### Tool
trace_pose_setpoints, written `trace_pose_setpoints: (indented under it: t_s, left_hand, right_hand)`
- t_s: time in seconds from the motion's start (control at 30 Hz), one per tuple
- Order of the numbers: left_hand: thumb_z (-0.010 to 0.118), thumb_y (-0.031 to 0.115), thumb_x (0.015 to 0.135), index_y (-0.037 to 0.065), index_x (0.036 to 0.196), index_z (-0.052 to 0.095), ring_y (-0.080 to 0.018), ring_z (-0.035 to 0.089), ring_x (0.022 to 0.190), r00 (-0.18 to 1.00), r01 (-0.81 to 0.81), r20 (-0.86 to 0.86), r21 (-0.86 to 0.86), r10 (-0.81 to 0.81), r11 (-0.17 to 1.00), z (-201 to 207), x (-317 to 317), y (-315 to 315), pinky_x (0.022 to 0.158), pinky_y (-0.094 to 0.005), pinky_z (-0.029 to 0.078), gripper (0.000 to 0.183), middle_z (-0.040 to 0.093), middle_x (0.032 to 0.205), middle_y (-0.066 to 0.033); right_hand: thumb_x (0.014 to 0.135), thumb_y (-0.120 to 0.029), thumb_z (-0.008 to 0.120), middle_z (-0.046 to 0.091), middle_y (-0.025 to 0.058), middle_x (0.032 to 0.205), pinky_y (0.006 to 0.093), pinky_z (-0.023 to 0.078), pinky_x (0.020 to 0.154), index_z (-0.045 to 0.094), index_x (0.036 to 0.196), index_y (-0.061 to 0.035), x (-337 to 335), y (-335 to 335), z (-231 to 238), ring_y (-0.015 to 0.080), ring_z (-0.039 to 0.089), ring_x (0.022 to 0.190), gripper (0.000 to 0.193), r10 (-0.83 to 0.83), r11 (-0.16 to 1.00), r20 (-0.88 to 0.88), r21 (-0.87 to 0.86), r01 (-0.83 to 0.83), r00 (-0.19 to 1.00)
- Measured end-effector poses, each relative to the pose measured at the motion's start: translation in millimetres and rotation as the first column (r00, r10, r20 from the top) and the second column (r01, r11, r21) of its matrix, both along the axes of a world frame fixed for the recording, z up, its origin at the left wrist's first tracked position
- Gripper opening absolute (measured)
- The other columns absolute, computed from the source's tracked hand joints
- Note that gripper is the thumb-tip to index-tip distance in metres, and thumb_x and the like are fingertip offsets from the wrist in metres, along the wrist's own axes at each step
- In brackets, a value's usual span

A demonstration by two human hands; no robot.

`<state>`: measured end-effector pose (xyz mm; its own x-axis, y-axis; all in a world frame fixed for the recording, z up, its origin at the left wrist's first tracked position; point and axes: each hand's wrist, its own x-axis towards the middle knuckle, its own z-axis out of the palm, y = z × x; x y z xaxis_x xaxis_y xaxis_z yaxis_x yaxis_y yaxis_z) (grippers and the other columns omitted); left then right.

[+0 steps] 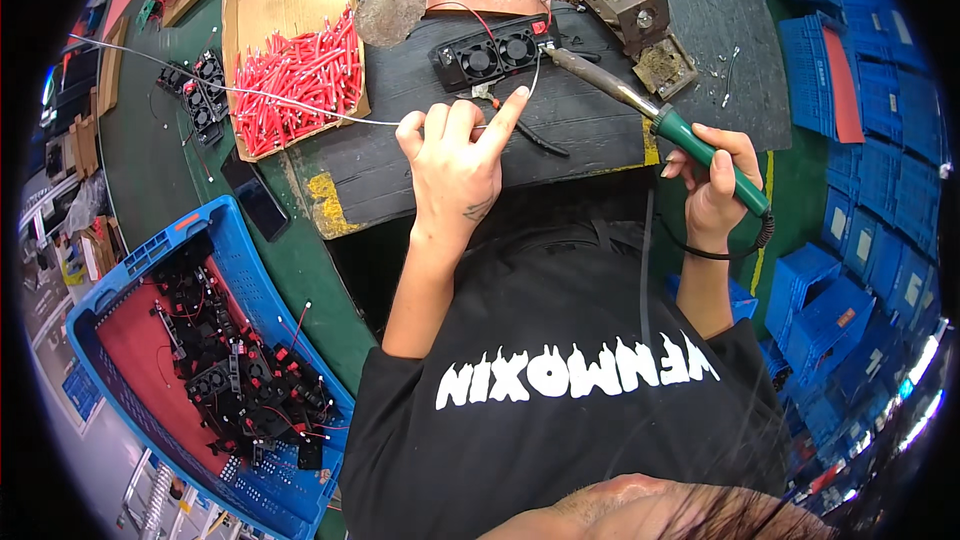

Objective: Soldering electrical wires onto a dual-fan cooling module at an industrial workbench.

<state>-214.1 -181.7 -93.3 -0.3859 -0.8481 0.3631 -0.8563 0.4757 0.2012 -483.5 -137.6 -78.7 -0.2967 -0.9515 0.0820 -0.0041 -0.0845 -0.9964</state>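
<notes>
Left hand (455, 155) is resting on the black work mat (600, 120), fingers curled loosely, index finger stretched forward. It is pinching a thin silver solder wire (300, 105) between thumb and fingers; the wire is trailing away to the hand's left, across the cardboard tray (290, 0) of red sleeved pieces (300, 75). Just ahead of the index fingertip a black twin-fan unit (495, 52) is lying flat, red lead curling over its far edge. Small wire ends are sitting between fingertip and fan; whether the finger is touching them, cannot tell.

Right hand (718, 180) is closed around the green handle of a soldering iron (640, 105), fingers wrapped fully, grip firm. The iron is slanting forward and to that hand's left, tip reaching in beside the fan unit's near right corner. Its black cord is looping down from the handle's rear, under the wrist.

Beyond the iron tip, a metal stand with a dirty sponge block (662, 65) is sitting on the mat. Well below the left forearm, a blue crate (120, 280) is holding a heap of black fan units with red wires. More fan units (205, 90) are lying beyond the cardboard tray.
</notes>
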Motion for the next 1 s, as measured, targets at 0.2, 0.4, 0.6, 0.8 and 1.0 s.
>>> trace_pose_setpoints:
  t_s: [0.2, 0.4, 0.6, 0.8, 1.0]
  left_hand:
    - [0.059, 0.006, 0.077, 0.027, 0.122, 0.067, -0.0149, 0.046, 0.071, 1.0, -0.02, -0.016, 0.018, 0.02, 1.0, -1, 2, 3, 0.082, -0.0352, 0.029, 0.05, 0.044, 0.075, 0.0017]
    - [0.06, 0.007, 0.078, 0.027, 0.122, 0.067, -0.0147, 0.046, 0.071, 0.999, 0.004, -0.043, 0.014, -0.003, 1.0, 0, -2, 2, 0.08, -0.0354, 0.029, 0.049, 0.044, 0.075, 0.0016]
    - [0.06, 0.007, 0.078, 0.027, 0.122, 0.067, -0.0147, 0.046, 0.071, 0.999, -0.01, -0.04, 0.024, 0.011, 1.0, -1, -1, 1, 0.08, -0.0352, 0.029, 0.049, 0.044, 0.075, 0.0017]
    - [0.059, 0.006, 0.077, 0.026, 0.12, 0.067, -0.0145, 0.047, 0.071, 0.999, 0.018, -0.051, 0.009, -0.018, 1.0, -6, -6, 0, 0.081, -0.0347, 0.029, 0.048, 0.046, 0.076, 0.0019]
    - [0.058, 0.006, 0.077, 0.025, 0.12, 0.068, -0.0143, 0.051, 0.074, 1.0, 0.015, -0.022, 0.006, -0.015, 1.0, -10, -11, -3, 0.082, -0.035, 0.03, 0.048, 0.053, 0.081, 0.0011]
  right_hand:
    - [0.092, -0.025, 0.051, 0.067, 0.0157, 0.075, 0.0189, 0.041, 0.047, 0.061, 0.102, 0.0027, 1, 0, 0, 0.0169, 0.063, 0.056, 0.031, 0.001, 1.0, -0.007, -0.001, -0.001, 1.0]
    - [0.092, -0.024, 0.05, 0.067, 0.0157, 0.075, 0.0189, 0.041, 0.047, 0.061, 0.102, 0.0025, 0, 1, 1, 0.0169, 0.063, 0.055, 0.03, -0.004, 1.0, -0.004, 0.006, 0.004, 1.0]
    - [0.091, -0.028, 0.051, 0.066, 0.0157, 0.075, 0.0196, 0.041, 0.046, 0.061, 0.101, 0.0021, -1, 2, 0, 0.0176, 0.063, 0.054, 0.033, -0.028, 1.0, 0.005, 0.002, 0.028, 1.0]
    - [0.091, -0.031, 0.052, 0.065, 0.0155, 0.073, 0.0203, 0.04, 0.045, 0.061, 0.099, 0.0021, -4, 5, 0, 0.0179, 0.062, 0.052, 0.036, -0.084, 0.996, -0.004, -0.008, 0.084, 0.996]
    - [0.091, -0.031, 0.052, 0.065, 0.0152, 0.073, 0.0202, 0.04, 0.045, 0.061, 0.099, 0.0022, -4, 5, 1, 0.018, 0.062, 0.053, 0.035, -0.082, 0.997, -0.006, -0.002, 0.082, 0.997]
